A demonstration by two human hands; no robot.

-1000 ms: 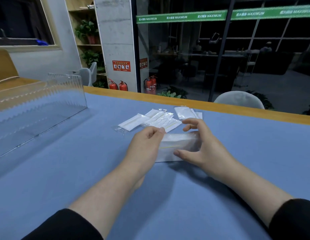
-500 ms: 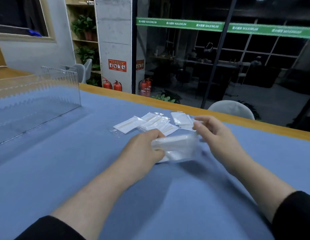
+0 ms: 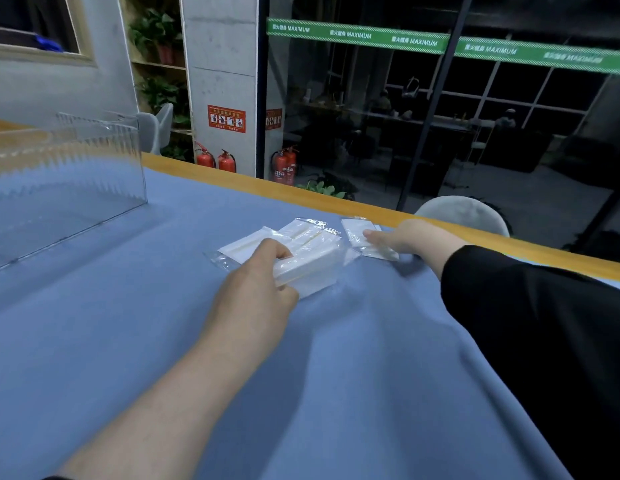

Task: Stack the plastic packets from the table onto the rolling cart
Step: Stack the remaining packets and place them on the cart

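Gathering packets: left hand holds the bundle, right hand reaches for the far pair.

The left hand (image 3: 263, 271) grips a stack of clear-wrapped white plastic packets (image 3: 308, 265) on the blue cloth-covered table (image 3: 128, 323), thumb on top, fingers curled underneath. The right hand (image 3: 402, 237), fingers straight and flat, presses the small white packets (image 3: 364, 239) lying at two o'clock from the stack; it is plainly the nearer hand, and their long axis runs toward four o'clock. More loose flat packets (image 3: 246, 242) lie at eleven o'clock behind the stack. No rolling cart shows. A green banner (image 3: 357, 32) on the glass reads "MAXIMUM"; the red wall sign (image 3: 226, 118) is unreadable.
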